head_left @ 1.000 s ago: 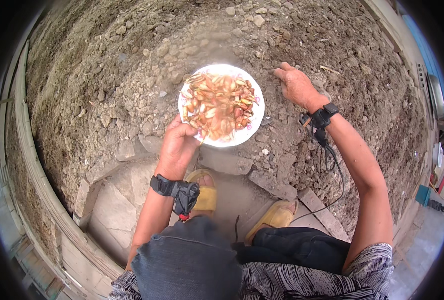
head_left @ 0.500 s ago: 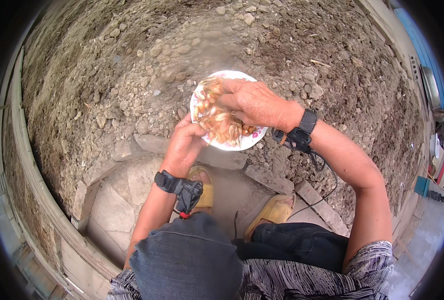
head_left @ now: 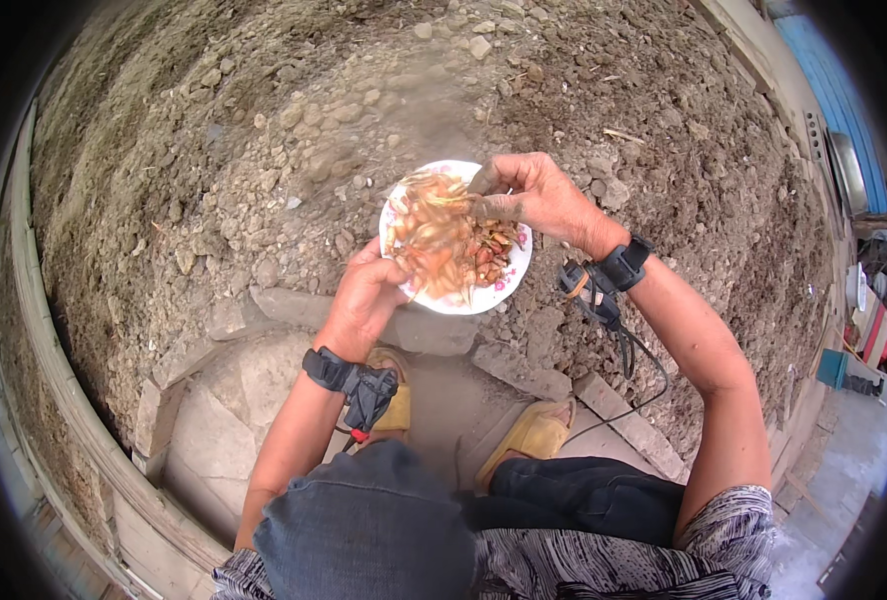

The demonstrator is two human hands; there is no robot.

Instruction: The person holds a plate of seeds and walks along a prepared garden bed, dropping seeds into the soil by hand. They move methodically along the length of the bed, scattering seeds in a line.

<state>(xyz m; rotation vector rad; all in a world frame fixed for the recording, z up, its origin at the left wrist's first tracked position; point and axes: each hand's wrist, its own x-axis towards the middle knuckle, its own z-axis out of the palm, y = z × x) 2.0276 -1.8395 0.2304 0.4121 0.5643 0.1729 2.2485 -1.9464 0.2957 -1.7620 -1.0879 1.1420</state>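
My left hand [head_left: 364, 297] grips the near rim of a round white plate [head_left: 498, 295] and holds it tilted over the soil. The plate carries a heap of orange and brown food scraps [head_left: 442, 240]. My right hand [head_left: 529, 192] lies on the far side of the plate, its dirty fingers bent down into the scraps. Both wrists wear black straps with small devices, and a cable hangs from the right one.
A bed of dry, lumpy soil with stones [head_left: 294, 130] fills the view ahead. Flat paving stones [head_left: 234, 390] lie under my feet in yellow sandals [head_left: 539, 430]. A curved wooden border [head_left: 54, 380] runs along the left. A blue sheet and clutter stand at the right edge.
My right hand came from the soil at the right onto the plate and now pushes at the scraps. The plate has tilted and the heap has shifted.
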